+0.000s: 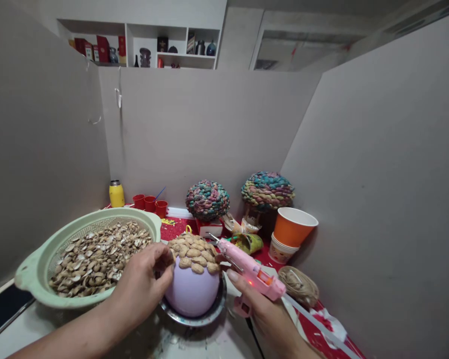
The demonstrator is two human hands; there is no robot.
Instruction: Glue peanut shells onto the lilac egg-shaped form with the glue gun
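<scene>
Smooth lilac ball (pixel 190 294) capped with tan, ridged peanut shells (pixel 196 254), between two bare hands

The ball sits in a shallow, shiny round metal bowl (pixel 194 321) on a pale, stained surface (pixel 205 344), just right of the left hand (pixel 147 274) and just left of the right hand (pixel 260 301). The left hand is half curled, thumb and fingertips close together at the left edge of the shell cap; whether they pinch a shell cannot be told. The right hand is wrapped around a pink plastic glue gun (pixel 252 269), its thin metal nozzle pointing up and left, above the cap's right side. A small light glows red on its body.

The shells overlap like rough scales over the ball's top; its lower part is bare, rounded and glossy. Left of it, a wide pale-green plastic colander (pixel 156 222) holds a heap of loose, brittle-looking half shells (pixel 97 254). Behind the ball stand two bumpy multicoloured domes (pixel 208 199), their knobbly surfaces pink, teal and yellow. To the right lies a bundle of brown fibrous cord (pixel 298 286).
</scene>
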